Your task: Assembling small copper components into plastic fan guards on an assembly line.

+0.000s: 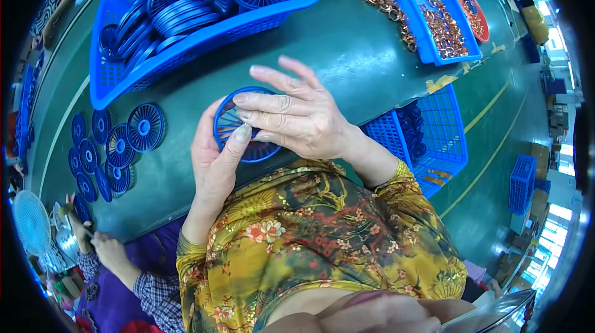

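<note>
Your left hand (214,150) holds the blue spoked wheel (228,122) at its rim, your right hand (304,116) across its face; whether that one pinches anything, can't tell. Brace the rim from behind; light fingertips should spare the thin spokes.

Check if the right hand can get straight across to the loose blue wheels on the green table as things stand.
Probably not: the left hand and the spoked blue wheel it holds sit between the right hand and those loose wheels.
</note>
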### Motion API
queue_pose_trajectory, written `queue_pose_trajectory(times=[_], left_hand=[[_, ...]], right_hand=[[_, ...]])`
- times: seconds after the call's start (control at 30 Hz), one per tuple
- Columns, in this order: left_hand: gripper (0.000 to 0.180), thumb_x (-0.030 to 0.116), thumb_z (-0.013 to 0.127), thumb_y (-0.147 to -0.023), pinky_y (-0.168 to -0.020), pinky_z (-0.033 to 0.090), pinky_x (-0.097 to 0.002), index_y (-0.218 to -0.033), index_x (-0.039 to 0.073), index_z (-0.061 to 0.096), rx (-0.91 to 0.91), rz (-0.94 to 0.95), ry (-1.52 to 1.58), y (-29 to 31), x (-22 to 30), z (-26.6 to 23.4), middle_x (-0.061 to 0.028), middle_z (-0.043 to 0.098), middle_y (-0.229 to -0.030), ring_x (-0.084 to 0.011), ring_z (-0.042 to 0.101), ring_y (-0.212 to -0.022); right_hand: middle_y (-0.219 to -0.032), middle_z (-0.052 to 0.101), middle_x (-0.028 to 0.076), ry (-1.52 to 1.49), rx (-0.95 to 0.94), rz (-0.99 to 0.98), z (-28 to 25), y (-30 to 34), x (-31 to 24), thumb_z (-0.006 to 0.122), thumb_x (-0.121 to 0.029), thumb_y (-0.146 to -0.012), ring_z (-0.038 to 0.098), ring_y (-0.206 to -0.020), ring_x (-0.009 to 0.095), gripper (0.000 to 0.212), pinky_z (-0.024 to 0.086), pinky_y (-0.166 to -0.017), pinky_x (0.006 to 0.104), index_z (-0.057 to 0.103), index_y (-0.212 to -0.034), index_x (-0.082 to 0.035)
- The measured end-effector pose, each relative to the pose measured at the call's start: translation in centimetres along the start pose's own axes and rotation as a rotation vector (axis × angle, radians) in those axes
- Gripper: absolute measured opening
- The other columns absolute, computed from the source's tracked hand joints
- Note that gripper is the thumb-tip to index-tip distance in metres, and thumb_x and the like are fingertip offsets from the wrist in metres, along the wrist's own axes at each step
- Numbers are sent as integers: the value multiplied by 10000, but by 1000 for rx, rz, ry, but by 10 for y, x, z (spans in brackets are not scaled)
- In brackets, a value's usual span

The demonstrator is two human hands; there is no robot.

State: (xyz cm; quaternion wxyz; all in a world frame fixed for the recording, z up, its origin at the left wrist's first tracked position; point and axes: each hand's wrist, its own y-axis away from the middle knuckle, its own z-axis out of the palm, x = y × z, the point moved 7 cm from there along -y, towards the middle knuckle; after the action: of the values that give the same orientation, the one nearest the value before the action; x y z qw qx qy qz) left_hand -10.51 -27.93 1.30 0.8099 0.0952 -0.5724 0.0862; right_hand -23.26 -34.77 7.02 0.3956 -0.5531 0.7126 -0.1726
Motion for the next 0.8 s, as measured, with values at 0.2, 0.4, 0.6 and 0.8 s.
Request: queue_pose_trajectory(times=[0.2,0.4,0.6,0.8], left_hand=[[393,41,605,-902,-820,520,-296,-1271,-19,487,333,356,-719,5,17,-36,-141,630,-1099,-169,631,-941],[461,71,586,-885,-1010,386,-477,-1336,81,491,511,441,-1444,29,20,-90,-124,603,-1240,-340,556,-1152],[386,325,547,-925,-1070,149,-649,-1258,129,559,727,183,-1807,22,23,-111,-218,419,-1408,-406,286,-1363],[202,93,669,-817,-914,447,-401,-1018,71,662,658,930,-1401,-9,104,-74,-131,649,-1109,-309,600,-1059]], right_hand=[[-993,661,159,238,263,679,-61,53,102,685,-189,-830,649,-815,310,327,531,-702,385,628,-1121,-49],[-1028,644,188,963,104,1131,-127,134,183,601,-338,-882,623,-940,379,332,498,-786,466,597,-1082,-74],[-861,594,137,608,114,676,-93,95,157,650,-195,-866,588,-765,329,182,468,-684,420,594,-804,-33],[-850,629,185,566,18,777,-89,80,183,544,-248,-946,627,-780,361,247,477,-644,452,617,-859,-30]])
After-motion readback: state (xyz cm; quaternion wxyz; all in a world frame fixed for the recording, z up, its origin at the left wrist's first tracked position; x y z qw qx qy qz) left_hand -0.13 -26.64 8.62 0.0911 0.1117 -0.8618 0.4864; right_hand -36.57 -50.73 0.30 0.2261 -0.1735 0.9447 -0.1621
